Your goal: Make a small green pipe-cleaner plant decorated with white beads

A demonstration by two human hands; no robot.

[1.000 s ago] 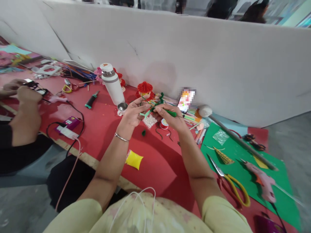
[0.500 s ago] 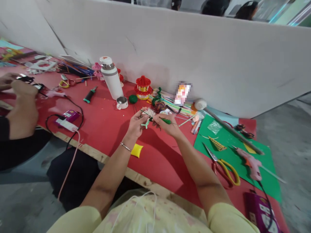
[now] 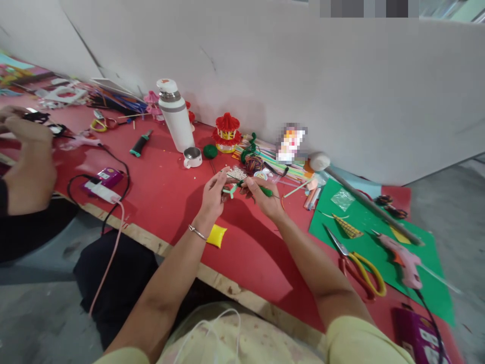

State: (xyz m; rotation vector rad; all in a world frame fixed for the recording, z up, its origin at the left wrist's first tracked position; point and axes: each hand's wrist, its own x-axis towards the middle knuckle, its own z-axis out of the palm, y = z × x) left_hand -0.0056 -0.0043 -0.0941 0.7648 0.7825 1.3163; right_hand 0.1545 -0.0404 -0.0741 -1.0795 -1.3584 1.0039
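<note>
My left hand [image 3: 212,196] is closed in a pinch on a small light-green forked piece [image 3: 232,191]. A bracelet circles that wrist. My right hand [image 3: 267,194] grips a green-handled crochet hook [image 3: 267,191], its thin shaft pointing left toward the light-green piece. Dark green yarn [image 3: 238,184] lies between the fingertips of both hands, partly hidden by them. Just beyond the fingers is a pile of small pale beads [image 3: 235,173]. A yellow packet [image 3: 216,236] rests by my left wrist.
A white thermos [image 3: 176,119], metal cup [image 3: 192,157], green yarn ball [image 3: 210,151] and red pavilion-like model [image 3: 226,134] stand behind. On the right lie scissors [image 3: 358,265] and a pink glue gun [image 3: 403,260] over a green sheet [image 3: 322,222]. Another person's hand [image 3: 28,131] works at left.
The view has tilted and shifted slightly. Both my hands stay close together, with the hook and light-green piece still held. The fingers have moved only a little.
</note>
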